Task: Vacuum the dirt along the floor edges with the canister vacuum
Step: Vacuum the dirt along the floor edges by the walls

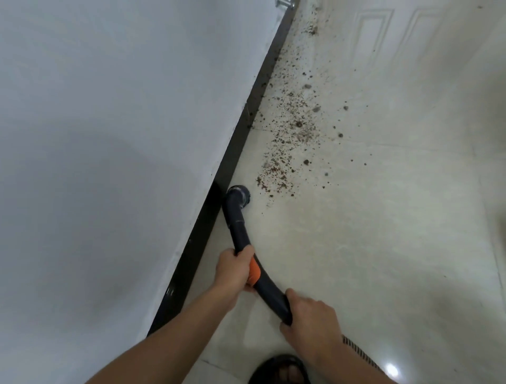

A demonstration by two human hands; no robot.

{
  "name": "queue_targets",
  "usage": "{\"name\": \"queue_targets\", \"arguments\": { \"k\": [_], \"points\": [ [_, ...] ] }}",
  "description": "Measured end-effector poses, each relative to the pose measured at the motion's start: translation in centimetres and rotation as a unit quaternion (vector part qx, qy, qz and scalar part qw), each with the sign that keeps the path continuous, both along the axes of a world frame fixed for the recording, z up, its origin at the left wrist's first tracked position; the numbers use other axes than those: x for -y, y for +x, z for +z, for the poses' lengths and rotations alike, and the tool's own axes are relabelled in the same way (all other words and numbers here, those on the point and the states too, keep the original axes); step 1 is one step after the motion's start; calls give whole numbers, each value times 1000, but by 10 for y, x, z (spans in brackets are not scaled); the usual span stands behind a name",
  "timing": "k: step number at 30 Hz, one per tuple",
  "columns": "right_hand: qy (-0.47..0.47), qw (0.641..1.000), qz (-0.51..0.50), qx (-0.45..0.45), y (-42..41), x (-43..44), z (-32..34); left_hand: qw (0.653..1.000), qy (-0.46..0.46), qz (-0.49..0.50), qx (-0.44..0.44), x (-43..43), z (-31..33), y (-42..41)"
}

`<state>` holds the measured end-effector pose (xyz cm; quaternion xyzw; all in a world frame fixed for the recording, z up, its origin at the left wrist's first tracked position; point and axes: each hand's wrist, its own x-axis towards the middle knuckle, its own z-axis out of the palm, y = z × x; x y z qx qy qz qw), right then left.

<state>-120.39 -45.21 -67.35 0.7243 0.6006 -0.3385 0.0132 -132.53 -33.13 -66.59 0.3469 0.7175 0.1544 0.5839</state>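
A curved black vacuum wand (241, 233) with an orange band runs down to a round brush nozzle (238, 194), which sits on the pale tiled floor right beside the dark baseboard (232, 153). My left hand (234, 270) grips the wand at the orange band. My right hand (309, 315) grips its lower end, where a ribbed hose (358, 353) leaves toward the bottom right. Brown dirt (290, 128) lies scattered along the floor edge just beyond the nozzle, stretching far up the baseboard. The canister itself is out of view.
A white wall (109, 137) fills the left side above the baseboard. A pale panelled door (397, 33) stands at the top right. A metal door stop (284, 3) shows at the top edge. A foot in a black sandal (279, 370) is at the bottom.
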Motion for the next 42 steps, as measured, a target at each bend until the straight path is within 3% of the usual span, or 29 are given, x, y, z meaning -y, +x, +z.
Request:
{"name": "queue_targets", "arguments": {
  "k": [7, 15, 24, 29, 35, 38, 42],
  "points": [
    [20, 997, -78, 17, 35, 13, 7, 996, -7, -83, 17, -9, 11, 57],
    [-16, 998, -54, 19, 11, 41, 8, 993, -47, -111, 6, 14, 19, 23],
    [31, 976, -207, 55, 89, 54, 10, 979, 10, -197, 59, 15, 4, 143],
    [18, 993, -112, 17, 59, 52, 5, 983, -6, -184, 4, 12, 11, 78],
    [37, 999, 20, -15, 11, 15, -5, 998, 12, -51, -37, 10, 14, -3],
    [51, 999, -4, -4, 21, 1, -3, 998, 22, -53, -20, -6, 14, 13],
    [45, 993, -106, 27, 59, 10, 2, 991, 30, -133, 19, -20, 10, 84]
  ]
}}
